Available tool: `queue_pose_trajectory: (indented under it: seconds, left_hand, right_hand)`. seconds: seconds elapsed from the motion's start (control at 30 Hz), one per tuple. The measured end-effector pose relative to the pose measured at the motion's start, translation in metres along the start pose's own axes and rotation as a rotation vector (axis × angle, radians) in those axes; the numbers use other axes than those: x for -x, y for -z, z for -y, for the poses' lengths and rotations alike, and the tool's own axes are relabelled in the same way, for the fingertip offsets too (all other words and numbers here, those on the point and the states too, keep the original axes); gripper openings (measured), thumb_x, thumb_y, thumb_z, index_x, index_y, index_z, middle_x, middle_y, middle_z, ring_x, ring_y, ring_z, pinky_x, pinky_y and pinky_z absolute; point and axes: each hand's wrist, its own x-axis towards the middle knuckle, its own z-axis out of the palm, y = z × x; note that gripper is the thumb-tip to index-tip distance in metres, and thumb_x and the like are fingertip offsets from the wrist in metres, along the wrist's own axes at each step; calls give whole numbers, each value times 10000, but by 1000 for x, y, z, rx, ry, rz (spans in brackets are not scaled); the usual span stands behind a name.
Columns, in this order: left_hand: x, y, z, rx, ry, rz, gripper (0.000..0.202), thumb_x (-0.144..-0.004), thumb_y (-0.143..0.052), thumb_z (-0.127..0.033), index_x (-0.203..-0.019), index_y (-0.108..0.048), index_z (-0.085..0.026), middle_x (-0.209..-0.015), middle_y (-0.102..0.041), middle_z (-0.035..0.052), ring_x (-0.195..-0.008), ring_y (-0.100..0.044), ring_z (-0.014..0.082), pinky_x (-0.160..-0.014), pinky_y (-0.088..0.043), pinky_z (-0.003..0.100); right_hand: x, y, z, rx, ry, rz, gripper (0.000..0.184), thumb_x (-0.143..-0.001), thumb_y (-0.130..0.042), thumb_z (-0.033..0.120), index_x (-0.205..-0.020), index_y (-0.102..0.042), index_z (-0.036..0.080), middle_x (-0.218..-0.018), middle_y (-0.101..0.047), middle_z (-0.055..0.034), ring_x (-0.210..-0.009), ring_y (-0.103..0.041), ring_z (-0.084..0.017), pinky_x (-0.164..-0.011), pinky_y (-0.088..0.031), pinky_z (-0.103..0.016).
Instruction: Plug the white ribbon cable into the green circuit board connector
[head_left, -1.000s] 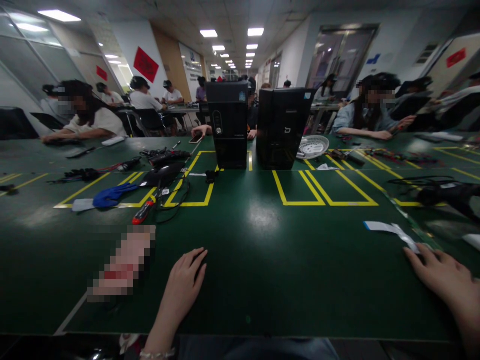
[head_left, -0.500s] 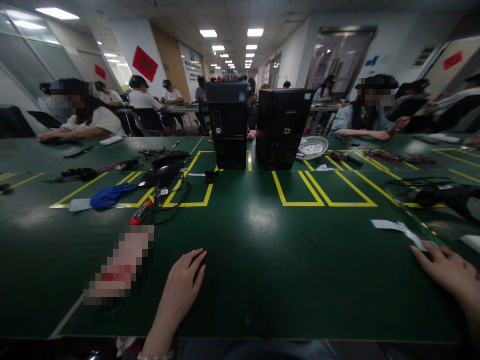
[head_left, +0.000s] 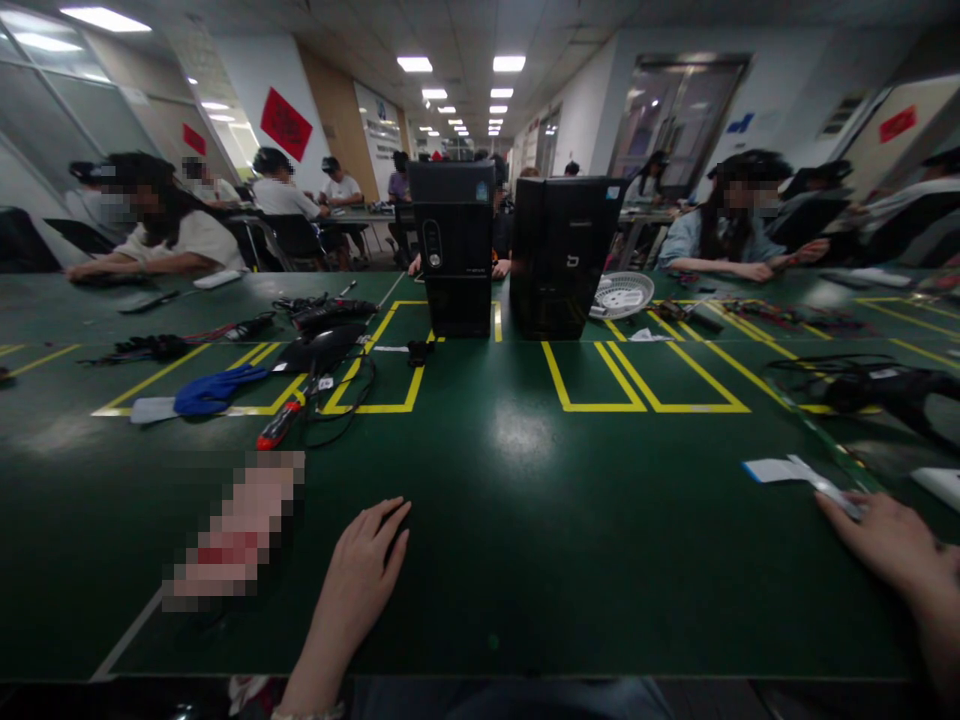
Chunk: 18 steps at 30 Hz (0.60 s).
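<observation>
My left hand [head_left: 365, 565] rests flat on the green table, fingers stretched out and nothing in it. Over at the right, my right hand [head_left: 892, 545] has its thumb and fingers closed on one end of a white flat ribbon cable [head_left: 772, 470]. The cable's free end has a blue edge and points left; it is bent near the fingers. Left of my left hand lies a pixelated pinkish object [head_left: 244, 525]. Beyond that is a screwdriver with a red and black handle [head_left: 279, 427], and a blue glove [head_left: 214, 392].
Two black computer towers [head_left: 459, 250] stand mid-table. Yellow tape [head_left: 604, 408] marks rectangles on the green tabletop [head_left: 540, 580]. A white basket [head_left: 622, 294], black cables [head_left: 862, 385] and a curved black object [head_left: 319, 350] lie about. Other people sit across the table.
My right hand has shifted slightly and gripped the ribbon cable, whose near part now tilts up and whose free end has turned. My left hand stays in place.
</observation>
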Motion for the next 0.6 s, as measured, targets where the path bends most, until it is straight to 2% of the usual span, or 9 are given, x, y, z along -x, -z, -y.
queue_pose_trajectory:
  seconds: [0.07, 0.13, 0.27, 0.33, 0.47, 0.6]
  left_hand:
    - [0, -1, 1, -9, -3, 10, 396, -961, -419, -329, -1284, -589, -179, -1292, -587, 114, -1191, -546, 290, -1003, -449, 492]
    - [0, -1, 1, -16, -8, 16, 400, -961, -415, -326, -1287, -588, -171, -1296, -583, 119, -1196, -541, 291, -1011, -440, 495]
    - [0, 0, 0, -3, -7, 8, 395, -963, -406, -322, -1279, -592, -174, -1292, -584, 115, -1197, -539, 288, -1023, -429, 493]
    - [0, 0, 0, 5, -2, 4, 389, -962, -409, -324, -1275, -594, -185, -1287, -587, 110, -1193, -543, 286, -1016, -437, 489]
    - [0, 1, -1, 10, 1, 10, 387, -964, -412, -326, -1276, -589, -182, -1292, -584, 113, -1195, -540, 287, -1018, -434, 497]
    - [0, 1, -1, 6, 9, 19, 386, -966, -408, -313, -1287, -578, -183, -1305, -576, 113, -1207, -532, 287, -1027, -422, 508]
  right_hand:
    - [9, 6, 7, -13, -5, -12, 788, -900, -231, 613, -1309, -512, 1, -1278, -466, -338, -1279, -374, -427, -928, -274, -590]
    - [18, 9, 11, 12, 25, -91, 827, -901, -178, 627, -1326, -486, -13, -1276, -460, -345, -1278, -371, -426, -934, -285, -582]
    - [28, 11, 14, 124, 223, -235, 797, -913, -120, 586, -1371, -452, 24, -1385, -409, -279, -1271, -381, -396, -965, -331, -500]
    - [30, 12, 16, 163, 267, -215, 762, -917, -112, 571, -1393, -448, 80, -1375, -447, -243, -1242, -412, -392, -948, -357, -479]
    - [34, 13, 19, 187, 207, -137, 759, -913, -100, 574, -1405, -440, 108, -1308, -521, -233, -1162, -480, -406, -870, -409, -490]
    - [33, 6, 14, 164, 241, -107, 700, -900, -167, 554, -1277, -569, 123, -1258, -556, -207, -1114, -536, -371, -876, -443, -466]
